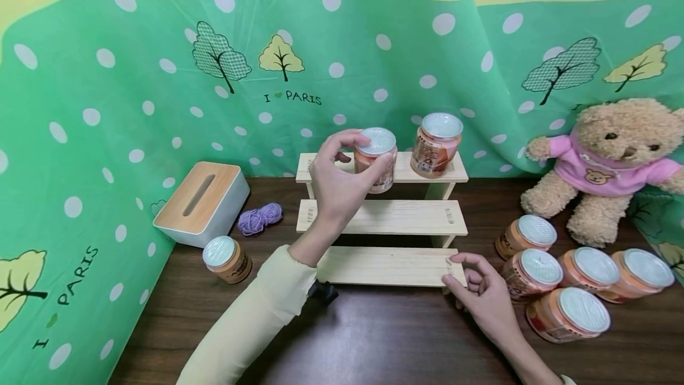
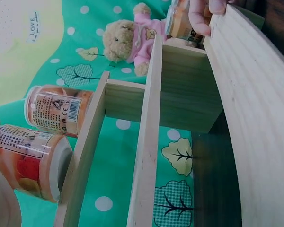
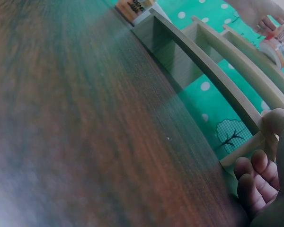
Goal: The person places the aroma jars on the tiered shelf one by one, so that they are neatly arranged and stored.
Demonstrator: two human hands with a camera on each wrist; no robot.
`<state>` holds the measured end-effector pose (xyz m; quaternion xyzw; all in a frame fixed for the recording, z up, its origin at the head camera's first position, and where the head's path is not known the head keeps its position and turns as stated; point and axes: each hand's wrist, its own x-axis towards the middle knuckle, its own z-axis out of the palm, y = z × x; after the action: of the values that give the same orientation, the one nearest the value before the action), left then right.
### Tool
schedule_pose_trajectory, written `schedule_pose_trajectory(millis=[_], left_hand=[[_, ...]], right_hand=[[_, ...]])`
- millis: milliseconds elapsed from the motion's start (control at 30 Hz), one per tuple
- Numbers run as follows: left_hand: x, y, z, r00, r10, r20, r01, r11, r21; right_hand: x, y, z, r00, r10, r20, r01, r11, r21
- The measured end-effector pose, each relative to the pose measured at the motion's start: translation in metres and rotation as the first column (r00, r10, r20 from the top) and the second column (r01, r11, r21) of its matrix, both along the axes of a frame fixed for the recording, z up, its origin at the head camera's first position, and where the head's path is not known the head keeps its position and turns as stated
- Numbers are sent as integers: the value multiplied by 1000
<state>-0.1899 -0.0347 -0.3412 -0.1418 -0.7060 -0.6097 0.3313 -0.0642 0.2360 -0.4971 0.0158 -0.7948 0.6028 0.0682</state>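
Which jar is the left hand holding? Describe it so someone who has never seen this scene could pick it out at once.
Start at the three-tier wooden step shelf in the middle of the dark table. On its top tier are two orange jars with white lids; the one meant is the left jar, in the grip of the left hand. Its neighbour, the right jar, stands untouched.
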Motion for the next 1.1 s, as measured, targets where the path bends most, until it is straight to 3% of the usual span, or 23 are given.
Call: schedule_pose_trajectory(millis=[500, 733, 1100], left_hand=[[-19, 12, -1, 1000, 18, 11, -18, 1000, -6], [-24, 18, 0, 998, 36, 46, -34, 999, -37], [-26, 20, -3, 998, 47, 29, -45, 997, -58]], right_hand=[[0, 1, 0, 1000, 3, 3, -3, 1000, -9], [0, 1, 0, 1000, 1, -5, -1, 1000, -7], [0, 1, 0, 1000, 0, 7, 0, 1000, 3]])
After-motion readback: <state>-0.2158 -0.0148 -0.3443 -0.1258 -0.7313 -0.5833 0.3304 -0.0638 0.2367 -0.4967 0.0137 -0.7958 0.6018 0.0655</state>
